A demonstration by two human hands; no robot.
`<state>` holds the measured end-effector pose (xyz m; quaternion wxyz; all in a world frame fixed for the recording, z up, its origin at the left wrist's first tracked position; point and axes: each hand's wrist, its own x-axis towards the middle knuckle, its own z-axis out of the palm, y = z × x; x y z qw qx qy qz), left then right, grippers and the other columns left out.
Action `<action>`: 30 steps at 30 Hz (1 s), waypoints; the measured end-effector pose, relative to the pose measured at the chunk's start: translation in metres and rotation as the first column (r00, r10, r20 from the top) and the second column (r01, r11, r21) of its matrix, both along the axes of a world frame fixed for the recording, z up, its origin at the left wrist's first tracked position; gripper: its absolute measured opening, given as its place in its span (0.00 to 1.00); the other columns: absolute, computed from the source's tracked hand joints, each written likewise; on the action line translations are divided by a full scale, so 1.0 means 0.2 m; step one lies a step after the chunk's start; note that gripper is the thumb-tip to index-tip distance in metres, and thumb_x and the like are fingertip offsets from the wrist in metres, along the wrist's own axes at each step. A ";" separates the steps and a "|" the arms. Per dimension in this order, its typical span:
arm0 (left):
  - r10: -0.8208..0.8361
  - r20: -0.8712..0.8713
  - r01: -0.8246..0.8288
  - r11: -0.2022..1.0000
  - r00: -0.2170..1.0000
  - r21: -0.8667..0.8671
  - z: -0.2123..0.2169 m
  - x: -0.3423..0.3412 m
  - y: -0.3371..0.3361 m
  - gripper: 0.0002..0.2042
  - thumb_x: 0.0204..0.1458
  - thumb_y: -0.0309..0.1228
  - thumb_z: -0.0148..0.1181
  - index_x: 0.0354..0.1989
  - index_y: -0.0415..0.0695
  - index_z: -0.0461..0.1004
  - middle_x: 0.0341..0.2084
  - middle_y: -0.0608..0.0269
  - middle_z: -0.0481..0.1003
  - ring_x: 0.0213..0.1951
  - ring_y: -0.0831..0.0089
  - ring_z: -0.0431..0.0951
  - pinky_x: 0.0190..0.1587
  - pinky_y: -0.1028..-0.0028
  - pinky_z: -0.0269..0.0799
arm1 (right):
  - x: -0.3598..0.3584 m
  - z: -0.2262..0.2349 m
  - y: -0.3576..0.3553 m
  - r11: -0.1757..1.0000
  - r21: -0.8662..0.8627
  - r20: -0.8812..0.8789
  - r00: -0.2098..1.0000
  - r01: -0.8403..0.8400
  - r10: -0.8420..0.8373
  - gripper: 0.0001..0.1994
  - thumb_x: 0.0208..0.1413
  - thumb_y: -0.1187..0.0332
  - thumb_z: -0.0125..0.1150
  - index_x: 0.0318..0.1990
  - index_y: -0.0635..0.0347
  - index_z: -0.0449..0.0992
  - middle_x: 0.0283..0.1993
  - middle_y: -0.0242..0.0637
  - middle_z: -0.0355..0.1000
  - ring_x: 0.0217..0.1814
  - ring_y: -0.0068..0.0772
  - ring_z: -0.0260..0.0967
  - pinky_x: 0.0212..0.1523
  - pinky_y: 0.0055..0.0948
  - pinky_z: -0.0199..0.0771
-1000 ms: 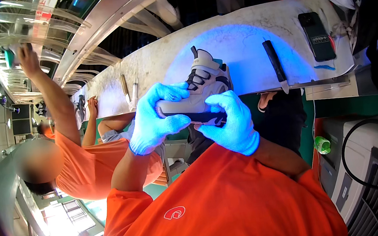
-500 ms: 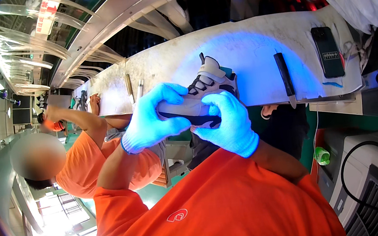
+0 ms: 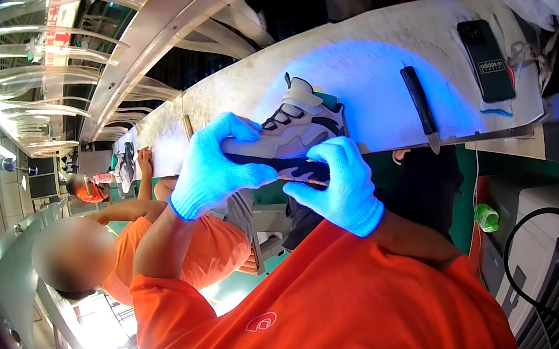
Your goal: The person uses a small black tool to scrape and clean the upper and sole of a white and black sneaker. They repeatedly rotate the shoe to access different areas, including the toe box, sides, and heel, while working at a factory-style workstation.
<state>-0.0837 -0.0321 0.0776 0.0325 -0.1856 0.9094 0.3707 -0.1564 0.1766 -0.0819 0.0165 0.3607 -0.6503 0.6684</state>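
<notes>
A grey, white and black sneaker with a teal heel patch is held between both my hands, just in front of the white workbench lit blue. My left hand, in a blue glove, wraps over the toe end. My right hand, also gloved in blue, grips the dark sole from below, near the heel. My orange shirt fills the lower part of the view.
On the bench lie a black-handled tool and a black phone. To my left sits a person in an orange shirt, with another person farther along the bench. A green cup and a black cable are at the lower right.
The neighbouring person's raised arm has come down to the bench. My hands still hold the sneaker, which has shifted slightly lower in view.
</notes>
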 end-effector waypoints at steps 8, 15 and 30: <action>-0.004 0.022 0.001 0.993 1.000 0.118 0.01 -0.01 -0.02 0.28 0.36 0.30 0.93 0.44 0.39 0.80 0.52 0.54 0.84 0.54 0.69 0.82 0.59 0.67 0.79 | 0.00 -0.07 0.00 0.988 -0.094 0.171 0.976 -0.122 0.136 0.24 0.44 0.69 0.92 0.44 0.59 0.79 0.41 0.41 0.75 0.39 0.42 0.79 0.37 0.38 0.80; -0.046 0.008 0.044 0.987 0.999 0.152 0.00 -0.03 -0.07 0.29 0.35 0.31 0.94 0.44 0.39 0.80 0.52 0.54 0.84 0.54 0.67 0.82 0.60 0.66 0.78 | -0.06 -0.08 -0.05 0.991 -0.093 0.076 0.991 -0.099 0.106 0.25 0.44 0.68 0.92 0.45 0.58 0.79 0.43 0.40 0.76 0.42 0.44 0.78 0.39 0.40 0.80; -0.253 -0.027 0.227 0.906 0.967 -0.357 -0.05 -0.06 -0.08 0.36 0.31 0.48 0.94 0.43 0.41 0.78 0.46 0.52 0.82 0.46 0.56 0.85 0.50 0.62 0.82 | -0.11 -0.09 -0.13 0.983 0.055 0.155 0.974 -0.174 0.163 0.35 0.46 0.55 0.91 0.58 0.54 0.76 0.45 0.38 0.77 0.43 0.40 0.79 0.42 0.41 0.81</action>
